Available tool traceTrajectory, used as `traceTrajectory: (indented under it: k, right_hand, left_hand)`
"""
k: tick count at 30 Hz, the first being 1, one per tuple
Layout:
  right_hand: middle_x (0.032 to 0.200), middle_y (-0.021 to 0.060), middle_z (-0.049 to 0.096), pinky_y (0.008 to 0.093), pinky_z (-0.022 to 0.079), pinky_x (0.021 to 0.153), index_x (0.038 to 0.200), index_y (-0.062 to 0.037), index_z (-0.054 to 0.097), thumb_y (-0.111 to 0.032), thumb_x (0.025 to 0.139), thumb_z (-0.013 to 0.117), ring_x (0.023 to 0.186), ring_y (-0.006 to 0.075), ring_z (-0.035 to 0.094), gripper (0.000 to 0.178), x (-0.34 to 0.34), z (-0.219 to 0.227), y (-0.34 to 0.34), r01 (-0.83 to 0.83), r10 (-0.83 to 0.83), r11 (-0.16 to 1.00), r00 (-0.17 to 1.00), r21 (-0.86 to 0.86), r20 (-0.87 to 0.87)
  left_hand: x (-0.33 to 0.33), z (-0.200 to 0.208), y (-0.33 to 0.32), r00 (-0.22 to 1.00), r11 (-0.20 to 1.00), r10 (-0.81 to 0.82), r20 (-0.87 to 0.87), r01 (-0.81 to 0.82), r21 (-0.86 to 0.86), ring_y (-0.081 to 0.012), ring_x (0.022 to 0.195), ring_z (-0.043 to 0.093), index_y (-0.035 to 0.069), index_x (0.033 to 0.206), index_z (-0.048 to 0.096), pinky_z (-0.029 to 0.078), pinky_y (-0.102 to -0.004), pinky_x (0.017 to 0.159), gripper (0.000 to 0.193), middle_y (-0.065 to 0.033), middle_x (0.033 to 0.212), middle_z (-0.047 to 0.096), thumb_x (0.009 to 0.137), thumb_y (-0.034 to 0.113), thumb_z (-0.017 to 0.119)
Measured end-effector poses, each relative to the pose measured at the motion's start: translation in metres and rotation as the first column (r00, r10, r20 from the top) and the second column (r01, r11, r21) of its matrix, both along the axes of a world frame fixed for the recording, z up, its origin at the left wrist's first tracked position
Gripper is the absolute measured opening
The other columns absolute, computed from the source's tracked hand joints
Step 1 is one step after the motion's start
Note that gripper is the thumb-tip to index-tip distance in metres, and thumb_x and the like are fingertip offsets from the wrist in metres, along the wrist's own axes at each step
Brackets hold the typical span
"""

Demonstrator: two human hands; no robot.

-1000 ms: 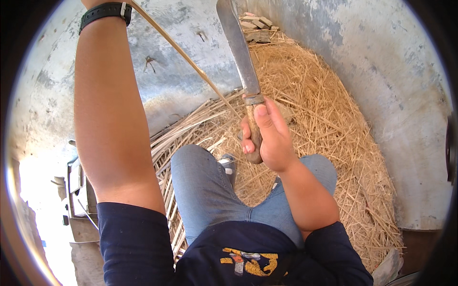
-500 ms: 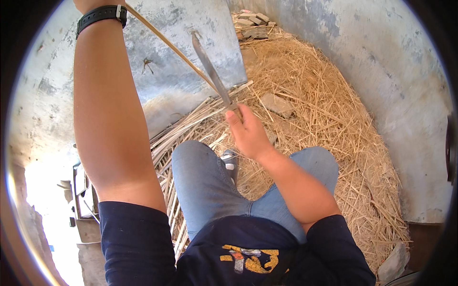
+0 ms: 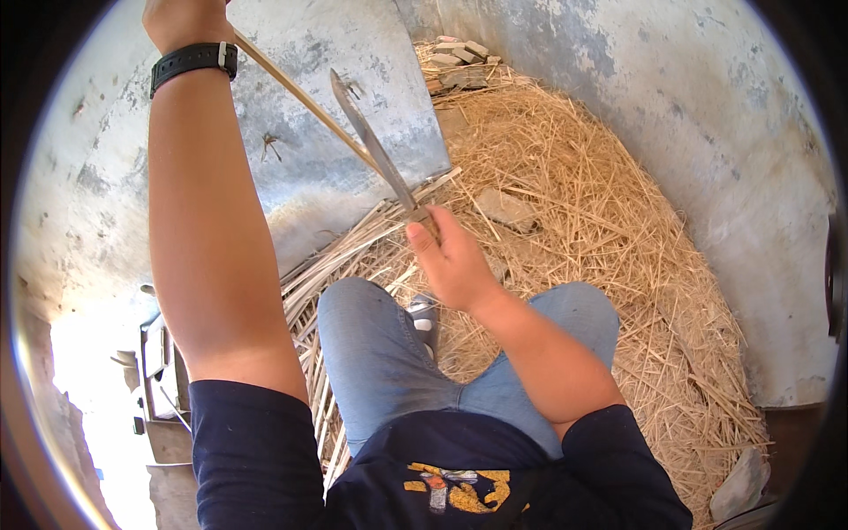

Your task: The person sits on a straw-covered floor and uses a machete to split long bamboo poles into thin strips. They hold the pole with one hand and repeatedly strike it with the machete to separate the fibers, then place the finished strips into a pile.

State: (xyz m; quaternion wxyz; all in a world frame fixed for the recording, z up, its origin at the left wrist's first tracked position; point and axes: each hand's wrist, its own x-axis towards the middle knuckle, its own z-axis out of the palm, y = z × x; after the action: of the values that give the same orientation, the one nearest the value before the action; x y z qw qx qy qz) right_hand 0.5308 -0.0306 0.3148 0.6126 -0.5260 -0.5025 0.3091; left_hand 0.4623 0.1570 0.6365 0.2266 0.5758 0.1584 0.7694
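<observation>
Can't see most fingers of bare left hand (image 3: 185, 24), cut off by top edge; can't confirm hold on thin tan cane (image 3: 300, 95). Can't trace cane's lower end past knife with curved grey metal blade (image 3: 373, 144). Can't see most of brown handle (image 3: 424, 217) inside bare right hand (image 3: 458, 263). Can't identify dark object (image 3: 833, 274), right rim.

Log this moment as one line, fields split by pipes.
left hand: near stick, grip unclear | right hand: holding knife | knife: blade near stick, contact unclear | surroundings: loose straw
</observation>
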Motion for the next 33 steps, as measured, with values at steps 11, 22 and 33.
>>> traceTrajectory:
  k: [11,22,33]
  right_hand:
    - [0.073,0.0091,0.059,0.0375,0.047,0.063,0.114,0.0005,0.053,-0.038,0.106,0.050,0.065,0.0225,0.057,0.040,-0.004,-0.025,0.008,0.027,-0.023,0.999,0.993,-0.033,0.112]
    - [0.073,0.0082,0.062,0.0370,0.048,0.061,0.118,0.0034,0.052,-0.039,0.106,0.050,0.063,0.0188,0.060,0.044,0.003,0.003,-0.010,0.090,-0.057,0.977,0.984,0.191,-0.167]
    - [0.074,0.0188,0.065,0.0433,0.050,0.061,0.114,0.0006,0.051,-0.035,0.105,0.050,0.067,0.0352,0.067,0.036,-0.006,-0.017,0.002,0.019,-0.020,1.000,0.998,0.020,0.054]
  left_hand:
    - [0.007,0.003,0.001,0.998,0.995,0.065,-0.003,-0.065,-0.074,-0.0106,0.043,0.032,0.022,0.067,0.042,0.026,-0.0294,0.040,0.051,0.0054,0.054,0.035,0.107,0.054,0.040]
    - [0.008,-0.003,-0.014,0.988,0.988,-0.152,0.012,0.151,0.034,-0.0075,0.040,0.028,0.024,0.068,0.042,0.022,-0.0268,0.038,0.048,0.0085,0.052,0.033,0.108,0.050,0.041]
    - [0.001,-0.005,0.006,0.996,0.997,-0.077,0.037,0.078,-0.012,-0.0073,0.041,0.030,0.025,0.067,0.041,0.025,-0.0265,0.038,0.049,0.0080,0.053,0.035,0.107,0.054,0.040]
